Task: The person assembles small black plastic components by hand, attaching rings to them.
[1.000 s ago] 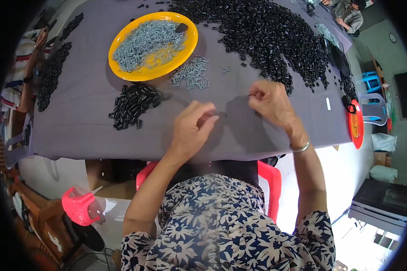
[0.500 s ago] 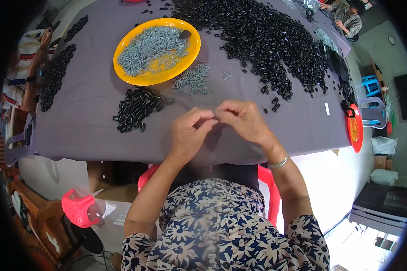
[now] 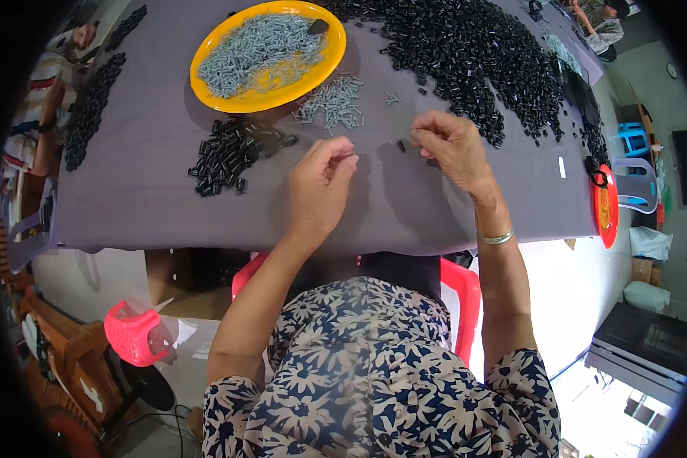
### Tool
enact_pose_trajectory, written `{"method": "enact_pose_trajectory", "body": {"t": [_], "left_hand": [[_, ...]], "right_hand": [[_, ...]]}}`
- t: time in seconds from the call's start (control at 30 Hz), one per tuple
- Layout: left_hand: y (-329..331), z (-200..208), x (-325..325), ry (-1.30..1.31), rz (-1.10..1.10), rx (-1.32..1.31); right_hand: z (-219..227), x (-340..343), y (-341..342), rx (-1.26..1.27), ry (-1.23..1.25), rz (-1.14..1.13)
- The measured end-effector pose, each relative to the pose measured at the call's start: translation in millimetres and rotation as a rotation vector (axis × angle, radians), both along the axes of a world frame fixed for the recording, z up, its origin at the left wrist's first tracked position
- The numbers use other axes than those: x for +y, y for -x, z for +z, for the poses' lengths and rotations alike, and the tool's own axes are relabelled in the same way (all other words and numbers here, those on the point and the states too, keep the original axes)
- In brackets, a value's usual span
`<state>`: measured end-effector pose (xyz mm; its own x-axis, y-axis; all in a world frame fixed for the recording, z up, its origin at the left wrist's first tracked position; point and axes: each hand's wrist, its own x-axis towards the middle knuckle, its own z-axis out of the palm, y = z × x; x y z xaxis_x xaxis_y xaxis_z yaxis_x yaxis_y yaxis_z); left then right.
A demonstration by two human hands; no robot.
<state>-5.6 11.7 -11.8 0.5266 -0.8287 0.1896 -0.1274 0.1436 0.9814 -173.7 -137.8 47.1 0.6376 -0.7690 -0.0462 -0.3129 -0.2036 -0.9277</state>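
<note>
My left hand (image 3: 319, 187) hovers over the near part of the grey cloth, thumb and forefinger pinched together; whatever the tips hold is too small to make out. To its right, my right hand (image 3: 456, 151) has bent fingers, with thumb and forefinger slightly apart and nothing visible between them. Just left of those fingertips is a small black cylindrical piece (image 3: 401, 146), apart from the hand; I cannot tell if it is in the air or on the cloth. Small silver screws (image 3: 332, 103) lie beyond my left hand, and a heap of black pieces (image 3: 223, 156) lies to its left.
A yellow plate (image 3: 200, 85) of screws stands beyond the small heaps. Black pieces (image 3: 466, 61) spread widely at the far right, with more along the left edge (image 3: 95, 111). A red plate (image 3: 606, 221) sits at the right edge. Another person (image 3: 607, 32) is at the far right.
My hands, close together before, have separated; the right moved right and away from me. The black piece now shows beside its fingertips. The table scene has shifted slightly upward in view.
</note>
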Motion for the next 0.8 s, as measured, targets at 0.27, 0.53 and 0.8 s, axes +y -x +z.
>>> {"method": "enact_pose_trajectory", "body": {"t": [0.27,0.53,0.8], "left_hand": [[2,7,4,-0.023,-0.008,-0.045],[5,13,5,-0.009,-0.014,-0.077],[2,16,5,-0.014,-0.041,-0.151]], "right_hand": [[2,2,13,0.212,0.294,0.030],[-8,10,-16,0.280,0.448,0.151],[-9,11,-22,0.145,0.564,0.149]]}}
